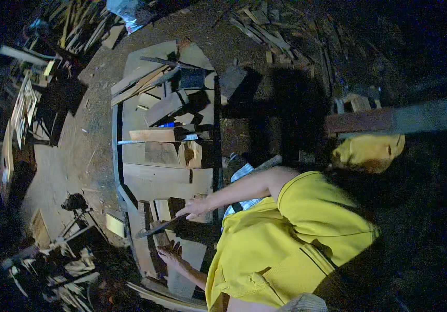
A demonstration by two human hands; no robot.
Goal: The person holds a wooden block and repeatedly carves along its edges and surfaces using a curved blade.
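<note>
Wood everywhere on that bench (130, 112), offcuts and short planks piled across it, with a wide pale plank (150, 182) lying crosswise and a chunky block (191, 154) just behind it. My own hands weren't in shot at all, so I couldn't tell if my fingers were wide, narrow or holding anything.

What did show was the person in the yellow shirt (286, 234) and yellow cap (369, 151) bent over the near end of the bench. Their upper hand (193, 208) was closed round the handle of a long dark blade (153, 228), which lay tilted over a narrow strip of wood (162, 210). Their lower hand (170, 255) was just beside it, fingers spread and pressed flat on a pale board (192, 252).

The sawdusty floor (72, 156) sat left of the bench, and a heap of scrap sticks (270, 31) lay well apart at the far side, mostly in the dark
</note>
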